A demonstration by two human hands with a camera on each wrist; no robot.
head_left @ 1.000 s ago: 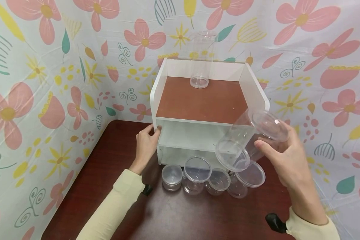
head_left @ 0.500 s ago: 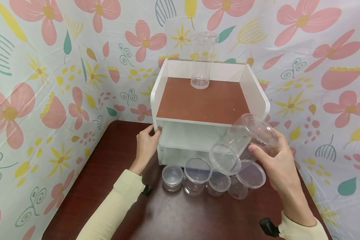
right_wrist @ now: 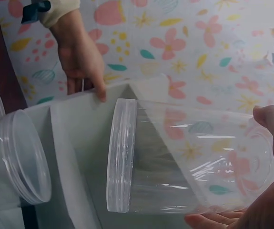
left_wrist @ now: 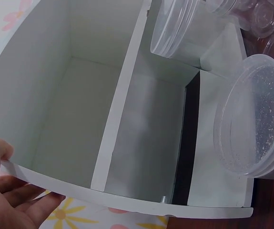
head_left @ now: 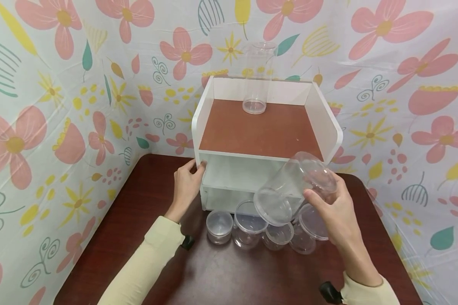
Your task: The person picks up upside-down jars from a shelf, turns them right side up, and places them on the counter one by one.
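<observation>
My R hand, right of centre in the head view, grips a clear jar near its base end, thumb on one side & fingers curled round the other. Jar's tilted, ribbed rim end pointing down-left, held in front of the R part of a white shelf unit & overlapping the containers behind it in view. In the R wrist view it lies sideways across centre-right, rim end to the L. My L hand, left of centre, pinches the unit's L side panel btwn thumb & fingers; lower L corner of the L wrist view shows the same hold. On the unit's brown top board, upper centre, a tall clear cylinder stands upright. Lower centre, a row of clear containers sits on the dark red table just in front of the unit: L to R, a short tub, a wider-rimmed jar, a low tub & a flared one, partly hidden. Floral cloth fills the backdrop.
</observation>
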